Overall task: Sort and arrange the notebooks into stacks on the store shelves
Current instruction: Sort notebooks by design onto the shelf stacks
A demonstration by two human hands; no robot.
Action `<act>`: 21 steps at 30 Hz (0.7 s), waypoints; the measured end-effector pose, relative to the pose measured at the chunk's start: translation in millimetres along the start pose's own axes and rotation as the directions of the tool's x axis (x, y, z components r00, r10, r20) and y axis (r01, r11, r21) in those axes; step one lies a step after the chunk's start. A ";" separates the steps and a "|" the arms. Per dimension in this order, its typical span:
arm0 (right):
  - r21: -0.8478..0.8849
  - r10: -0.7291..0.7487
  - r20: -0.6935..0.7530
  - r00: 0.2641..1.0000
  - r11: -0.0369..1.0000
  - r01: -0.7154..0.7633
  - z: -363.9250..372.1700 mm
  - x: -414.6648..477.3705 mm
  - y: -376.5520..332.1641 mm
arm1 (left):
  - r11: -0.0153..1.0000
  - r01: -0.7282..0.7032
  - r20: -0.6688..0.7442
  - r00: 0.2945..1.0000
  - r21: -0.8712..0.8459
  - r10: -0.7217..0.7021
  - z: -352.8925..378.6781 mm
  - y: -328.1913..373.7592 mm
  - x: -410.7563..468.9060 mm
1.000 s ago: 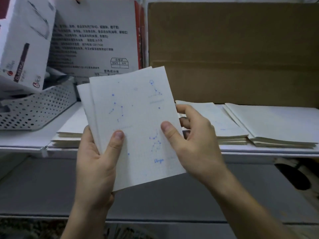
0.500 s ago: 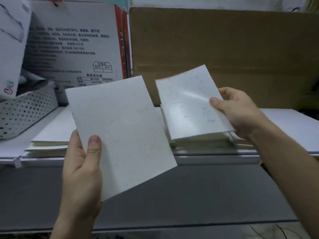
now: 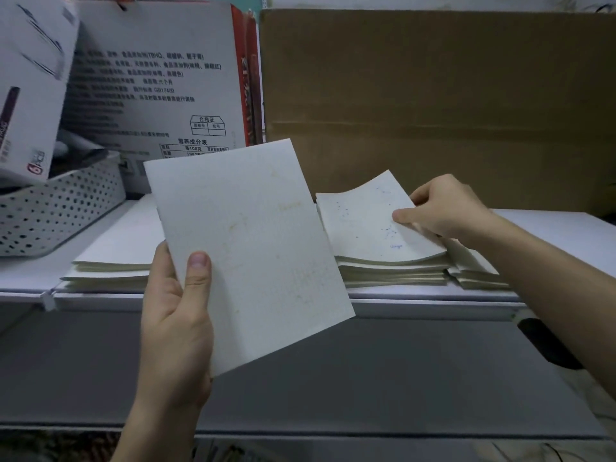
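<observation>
Your right hand pinches the blue-dotted notebook at its right edge, thumb on top, fingers wrapped round the edge. That notebook lies on the middle stack on the shelf, near edge down, far corner bowed up, not flat yet. Step in hand, as I judge it: seat this one on its pile. Nudge it till its edges line up with the covers below. Then slip the fingers out sideways so the pile underneath doesn't drag. Press the curled corner flat with a straight palm. Watch the right stack: it sits right against the middle one under your wrist and looks fanned, so it's easy to knock.

Your left hand grips the pale notebook at its lower left corner, thumb on the cover, fingers behind. It's held tilted in the air in front of the shelf, resting on nothing. It has faint yellowish marks; I can't read the design. It hides part of the left stack. Check its pattern before choosing a pile. The perforated basket sits left of the piles, the brown cardboard box behind them.
</observation>
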State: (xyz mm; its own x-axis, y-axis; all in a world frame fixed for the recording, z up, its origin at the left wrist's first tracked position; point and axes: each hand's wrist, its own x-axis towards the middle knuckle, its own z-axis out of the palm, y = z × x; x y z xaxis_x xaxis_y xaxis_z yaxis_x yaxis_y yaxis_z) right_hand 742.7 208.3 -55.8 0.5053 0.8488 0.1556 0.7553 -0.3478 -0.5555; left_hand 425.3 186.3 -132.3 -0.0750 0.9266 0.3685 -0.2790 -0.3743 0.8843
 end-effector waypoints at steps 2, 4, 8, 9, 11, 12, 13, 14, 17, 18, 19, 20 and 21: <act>-0.110 -0.034 -0.004 0.999 0.993 0.034 1.4 -0.7 1.4 | 1.000 0.004 0.009 1.000 -0.006 -0.004 4.3 0.0 -0.9; -0.177 -0.141 -0.112 0.984 0.977 0.119 1.6 -4.6 3.6 | 1.000 0.006 0.011 1.000 -0.007 -0.006 9.9 -0.6 -1.9; 0.182 -0.347 -0.224 0.911 0.903 0.389 4.8 -47.1 -0.8 | 0.999 0.025 0.033 0.999 -0.030 -0.024 22.3 -1.5 -5.0; 0.335 -0.362 -0.201 0.910 0.848 0.411 8.6 -62.0 -1.9 | 0.999 0.032 0.045 0.999 -0.034 -0.030 26.1 -1.8 -5.7; 0.527 -0.389 -0.134 0.912 0.751 0.398 18.2 -90.9 -1.8 | 0.998 0.042 0.082 0.996 -0.052 -0.037 35.8 -1.5 -7.5; 0.575 -0.400 -0.091 0.912 0.727 0.376 24.1 -102.9 -0.7 | 0.997 0.043 0.108 0.993 -0.058 -0.037 41.6 -1.8 -8.6; 0.617 -0.413 -0.050 0.909 0.703 0.353 29.8 -113.3 0.9 | 0.997 0.043 0.141 0.989 -0.059 -0.034 47.6 -1.8 -10.2; 0.661 -0.419 -0.027 0.908 0.674 0.330 34.9 -121.0 3.3 | 0.997 0.044 0.178 0.983 -0.056 -0.034 53.5 -2.0 -11.6; 0.789 -0.349 -0.031 0.937 0.567 0.238 31.5 -130.6 13.7 | 0.999 0.030 0.305 0.952 -0.011 -0.026 71.8 -1.0 -15.3; 0.815 -0.312 -0.019 0.950 0.546 0.196 24.4 -129.9 19.3 | 1.000 0.016 0.348 0.937 0.014 -0.020 77.8 -0.3 -16.3; 0.830 -0.279 0.000 0.960 0.536 0.156 15.3 -127.2 26.1 | 0.998 -0.015 0.380 0.925 0.053 -0.006 83.0 0.1 -16.5; 0.835 -0.255 0.020 0.967 0.536 0.124 4.5 -123.9 33.6 | 0.993 -0.064 0.401 0.916 0.097 0.020 87.8 0.5 -16.4; 0.828 -0.233 0.034 0.972 0.551 0.103 -6.9 -118.7 42.4 | 0.981 -0.126 0.408 0.911 0.146 0.056 91.7 -0.6 -15.7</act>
State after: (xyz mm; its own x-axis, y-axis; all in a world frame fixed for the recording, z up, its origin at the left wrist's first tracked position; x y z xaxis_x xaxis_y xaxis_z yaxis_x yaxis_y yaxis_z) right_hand 717.6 90.1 -92.2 0.3011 0.9194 0.2530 0.1226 0.2258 -0.9664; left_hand 514.4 168.7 -112.3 0.3063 0.8086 0.5023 -0.1241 -0.4893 0.8632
